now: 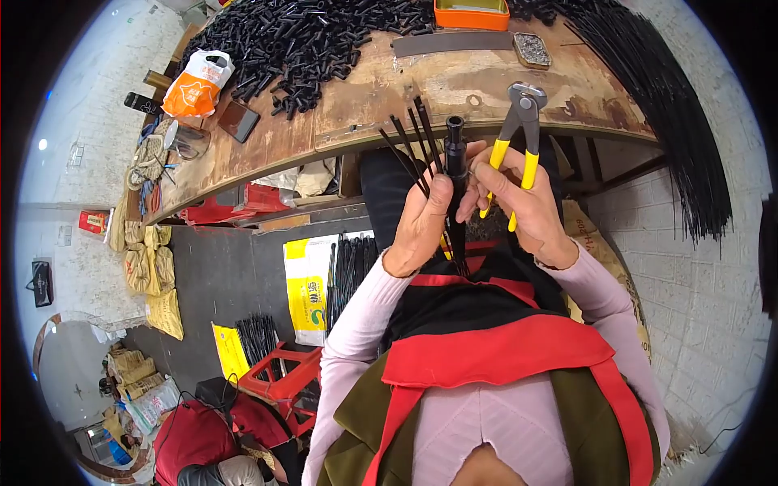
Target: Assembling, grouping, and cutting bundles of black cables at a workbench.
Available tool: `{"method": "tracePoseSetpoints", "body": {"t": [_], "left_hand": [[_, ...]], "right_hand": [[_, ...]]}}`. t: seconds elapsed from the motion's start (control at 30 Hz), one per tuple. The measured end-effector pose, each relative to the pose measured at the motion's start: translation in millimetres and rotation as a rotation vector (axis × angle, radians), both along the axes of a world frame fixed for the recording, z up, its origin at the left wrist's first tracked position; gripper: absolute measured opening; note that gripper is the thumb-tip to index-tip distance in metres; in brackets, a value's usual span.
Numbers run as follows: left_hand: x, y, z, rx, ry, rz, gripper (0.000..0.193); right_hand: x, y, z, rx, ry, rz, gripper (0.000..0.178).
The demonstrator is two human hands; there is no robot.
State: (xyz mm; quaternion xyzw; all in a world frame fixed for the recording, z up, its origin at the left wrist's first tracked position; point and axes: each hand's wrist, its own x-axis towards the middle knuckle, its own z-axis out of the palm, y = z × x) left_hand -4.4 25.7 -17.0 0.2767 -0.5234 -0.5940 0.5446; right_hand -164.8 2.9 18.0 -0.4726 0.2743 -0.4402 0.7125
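Right grip (525, 204) angles inward, holding yellow-handled pincers (531, 134).

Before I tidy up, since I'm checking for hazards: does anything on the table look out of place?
Yes: at the far right, the long black rods overhang the edge of the table and droop below it, which looks a bit precarious.

Remotely, I see a worn brown wooden table (365, 113) carrying heaped short black tubes (279, 53), a white-and-orange plastic bag (194, 87), a dark rectangular phone (238, 121), a flat grey strip (454, 43), a small square tin (532, 65), an orange rectangular tray (472, 22) and thin black rods (668, 97) overhanging the right side.
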Motion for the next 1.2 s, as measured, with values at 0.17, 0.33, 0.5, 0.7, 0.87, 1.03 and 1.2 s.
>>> {"method": "tracePoseSetpoints", "body": {"t": [0.17, 0.33, 0.5, 0.7, 0.87, 1.03, 1.2], "left_hand": [[0.8, 0.1, 1.9, 0.004, -0.041, 0.035, 0.069], [2.1, -1.1, 0.4, 0.018, -0.015, 0.022, 0.069], [-0.8, -1.0, 5.9, 0.021, -0.018, 0.04, 0.067], [-1.8, -1.4, 3.6, 0.02, -0.038, 0.1, 0.061], [0.1, -1.1, 4.0, 0.011, -0.039, 0.133, 0.058], [0.6, 0.2, 1.6, 0.054, 0.016, 0.11, 0.064], [2.6, -0.7, 2.6, 0.031, 0.018, 0.053, 0.068]], "right_hand": [[1.5, -1.5, -6.2, -0.035, 0.03, -0.033, 0.02], [4.0, -2.8, -6.4, -0.025, 0.009, -0.041, 0.02], [6.5, -1.9, -6.7, -0.022, 0.014, -0.059, 0.019], [20.6, 2.9, -19.2, -0.09, 0.006, -0.226, 0.009], [29.0, -2.5, -34.9, -0.572, 0.085, -0.38, 0.01], [26.5, 0.2, -24.2, -0.308, -0.028, -0.243, 0.01], [24.2, 0.3, -25.8, -0.227, -0.065, -0.213, 0.01]]}}
